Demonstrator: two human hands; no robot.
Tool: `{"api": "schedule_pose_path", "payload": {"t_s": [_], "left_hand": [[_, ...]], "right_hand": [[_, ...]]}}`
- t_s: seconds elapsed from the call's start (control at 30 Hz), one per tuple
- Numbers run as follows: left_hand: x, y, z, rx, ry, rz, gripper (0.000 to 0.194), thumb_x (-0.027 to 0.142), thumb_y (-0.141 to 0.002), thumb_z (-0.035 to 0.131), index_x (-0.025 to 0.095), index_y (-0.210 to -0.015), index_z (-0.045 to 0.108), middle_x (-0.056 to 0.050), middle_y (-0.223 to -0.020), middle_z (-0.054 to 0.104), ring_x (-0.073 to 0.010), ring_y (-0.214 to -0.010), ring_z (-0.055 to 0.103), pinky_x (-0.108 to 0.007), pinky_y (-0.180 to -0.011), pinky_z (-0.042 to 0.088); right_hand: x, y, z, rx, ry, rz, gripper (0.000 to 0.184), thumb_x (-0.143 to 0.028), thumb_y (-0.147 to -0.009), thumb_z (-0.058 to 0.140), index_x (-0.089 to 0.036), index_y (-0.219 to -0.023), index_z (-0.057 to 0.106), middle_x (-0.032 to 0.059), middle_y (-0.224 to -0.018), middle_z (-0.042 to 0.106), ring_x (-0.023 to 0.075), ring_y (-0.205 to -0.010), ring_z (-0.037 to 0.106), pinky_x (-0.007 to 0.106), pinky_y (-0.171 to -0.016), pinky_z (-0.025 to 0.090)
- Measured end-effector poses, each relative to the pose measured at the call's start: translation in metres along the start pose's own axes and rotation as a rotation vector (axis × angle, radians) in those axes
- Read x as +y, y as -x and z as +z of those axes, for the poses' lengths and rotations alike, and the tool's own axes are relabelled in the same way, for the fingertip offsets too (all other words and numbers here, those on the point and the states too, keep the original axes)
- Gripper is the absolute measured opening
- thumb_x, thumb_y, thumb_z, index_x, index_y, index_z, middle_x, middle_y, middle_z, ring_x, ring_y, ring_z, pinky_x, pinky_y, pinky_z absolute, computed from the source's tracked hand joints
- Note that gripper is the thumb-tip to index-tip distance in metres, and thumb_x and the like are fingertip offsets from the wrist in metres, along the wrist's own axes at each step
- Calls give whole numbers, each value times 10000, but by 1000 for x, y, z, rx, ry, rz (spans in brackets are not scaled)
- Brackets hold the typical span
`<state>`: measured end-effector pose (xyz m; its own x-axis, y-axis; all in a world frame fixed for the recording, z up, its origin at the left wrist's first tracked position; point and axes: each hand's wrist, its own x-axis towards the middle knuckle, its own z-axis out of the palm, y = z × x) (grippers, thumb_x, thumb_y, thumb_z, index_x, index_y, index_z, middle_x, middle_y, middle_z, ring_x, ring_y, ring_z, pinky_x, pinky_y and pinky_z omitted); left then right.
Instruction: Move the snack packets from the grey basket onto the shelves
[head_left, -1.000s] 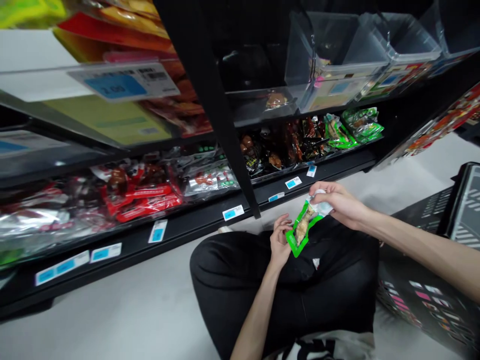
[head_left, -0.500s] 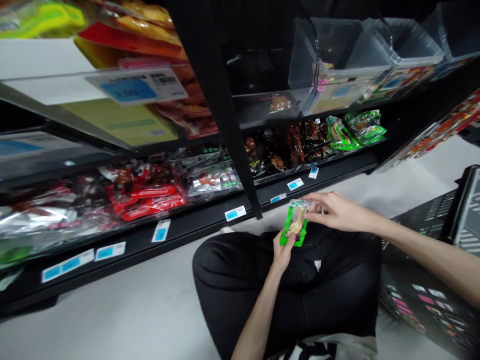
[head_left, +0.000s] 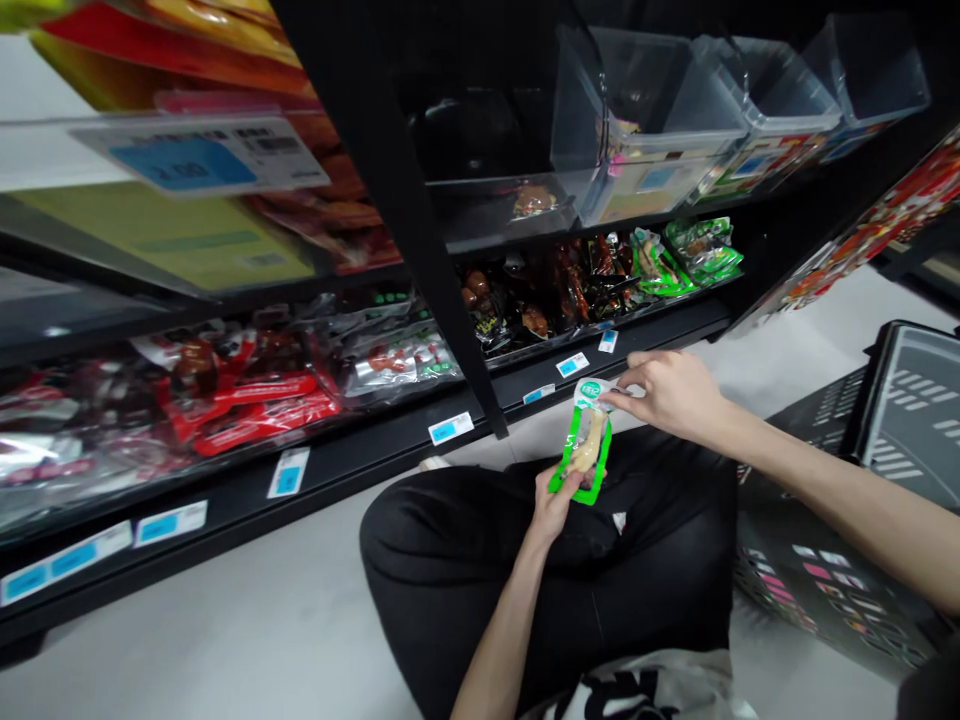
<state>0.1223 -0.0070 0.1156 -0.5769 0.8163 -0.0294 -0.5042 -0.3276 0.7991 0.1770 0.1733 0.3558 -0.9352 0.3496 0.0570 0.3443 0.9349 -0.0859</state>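
A clear snack packet with a bright green border (head_left: pixel 590 437) is tilted over my lap, and a pale, drumstick-like piece of food shows through it. My left hand (head_left: pixel 553 508) grips its lower end, thumb across the front. At the upper right corner, the thumb and fingers of my right hand (head_left: pixel 670 392) are pinched together on the packet's edge. The white top of the packet with a round green logo faces up. Behind it, similar green packets (head_left: pixel 660 262) lie on the bottom shelf.
Dark-wrapped foods (head_left: pixel 566 285) and red packets (head_left: pixel 247 400) fill the low shelf, with price tags (head_left: pixel 451 428) along its front edge. Clear plastic bins (head_left: pixel 652 150) stand above. A grey shopping basket (head_left: pixel 810 590) is at my right. A black upright post (head_left: pixel 420 230) divides the shelving.
My right hand has shifted its hold at the packet's top, which now lies flatter with its logo visible. The view has swung slightly right, moving the shelves leftward.
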Motion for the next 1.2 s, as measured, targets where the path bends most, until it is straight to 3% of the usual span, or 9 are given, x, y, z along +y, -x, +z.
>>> {"api": "schedule_pose_path", "payload": {"t_s": [0.1, 0.17, 0.3, 0.57, 0.77, 0.93, 1.07, 1.2], "left_hand": [[7, 0, 4, 7, 42, -25, 410, 523, -773, 792, 128, -874, 753, -87, -764, 756, -308, -776, 762, -414, -745, 604], [8, 0, 4, -7, 41, -48, 432, 524, -752, 808, 124, -906, 758, -79, -743, 747, -294, -739, 755, -424, -742, 606], [3, 0, 1, -65, 2, -65, 386, 494, -751, 818, 115, -789, 752, -87, -727, 740, -263, -701, 735, -400, -727, 597], [12, 2, 10, -30, 34, -88, 468, 564, -668, 856, 126, -801, 763, -76, -697, 747, -260, -660, 737, -374, -669, 595], [15, 1, 12, -24, 56, -78, 452, 564, -675, 853, 131, -736, 736, -75, -689, 738, -285, -682, 749, -400, -677, 601], [15, 0, 14, 11, 69, -77, 439, 565, -686, 844, 146, -763, 740, -79, -725, 753, -301, -725, 756, -443, -736, 608], [16, 0, 14, 14, 75, -81, 446, 570, -681, 846, 148, -788, 748, -89, -751, 766, -305, -728, 760, -431, -723, 607], [15, -1, 14, 13, 55, -69, 458, 578, -683, 843, 142, -793, 754, -97, -762, 769, -311, -742, 761, -425, -721, 603]], "right_hand": [[4, -3, 1, -13, -269, -145, 392, -540, -931, 614, -193, -1006, 778, 97, -986, 704, 218, -906, 637, 296, -746, 444], [4, -4, 5, -122, -482, -181, 377, -511, -948, 596, -181, -963, 776, 65, -900, 709, 177, -800, 620, 279, -714, 435], [2, -4, 17, -236, -660, -104, 362, -461, -930, 616, -151, -840, 780, 17, -679, 675, 140, -636, 555, 262, -626, 398], [3, -7, 28, -252, -956, 7, 375, -484, -813, 721, -154, -965, 811, 72, -892, 776, 209, -802, 678, 309, -733, 516], [-5, -6, 20, -327, -1146, 82, 422, -549, -769, 766, -129, -810, 767, 29, -729, 707, 134, -655, 592, 262, -632, 465], [-9, -5, 21, -351, -1261, 207, 440, -531, -691, 837, -129, -853, 764, 43, -791, 730, 138, -708, 621, 280, -694, 509], [-13, -3, 23, -333, -1324, 313, 420, -530, -687, 843, -130, -773, 753, 62, -793, 742, 143, -717, 646, 286, -710, 531], [-15, -3, 24, -312, -1334, 327, 420, -536, -658, 859, -137, -756, 771, 61, -763, 743, 143, -685, 642, 296, -694, 544]]}}
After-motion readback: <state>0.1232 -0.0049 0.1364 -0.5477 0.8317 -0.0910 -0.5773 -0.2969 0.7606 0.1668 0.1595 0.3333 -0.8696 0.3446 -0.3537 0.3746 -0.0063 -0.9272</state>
